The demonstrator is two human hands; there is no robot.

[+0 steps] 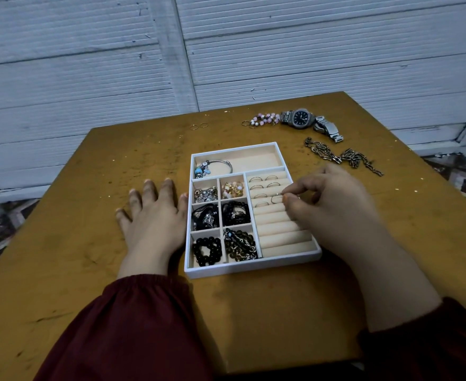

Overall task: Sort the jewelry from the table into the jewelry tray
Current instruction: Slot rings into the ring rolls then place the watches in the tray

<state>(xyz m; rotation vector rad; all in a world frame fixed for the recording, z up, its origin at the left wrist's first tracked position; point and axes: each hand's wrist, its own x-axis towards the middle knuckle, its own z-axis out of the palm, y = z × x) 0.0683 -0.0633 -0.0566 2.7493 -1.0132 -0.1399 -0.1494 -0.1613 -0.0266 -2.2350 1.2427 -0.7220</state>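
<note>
A white jewelry tray [251,266] with a beige lining sits mid-table. Its small compartments hold bead bracelets and chains, and a silver bangle [218,165] lies in the long top compartment. Several rings stand in the ring rolls on the right. My right hand [328,199] is over those rolls, thumb and forefinger pinched on a thin silver ring [276,198] that touches a slot. My left hand [155,215] lies flat on the table against the tray's left wall, fingers spread, holding nothing.
On the brown table [88,215] behind the tray lie two gold rings [199,126], a pink bead bracelet [263,119], two watches [299,118] [328,129] and a heavy chain [342,156]. A grey panelled wall stands behind the table.
</note>
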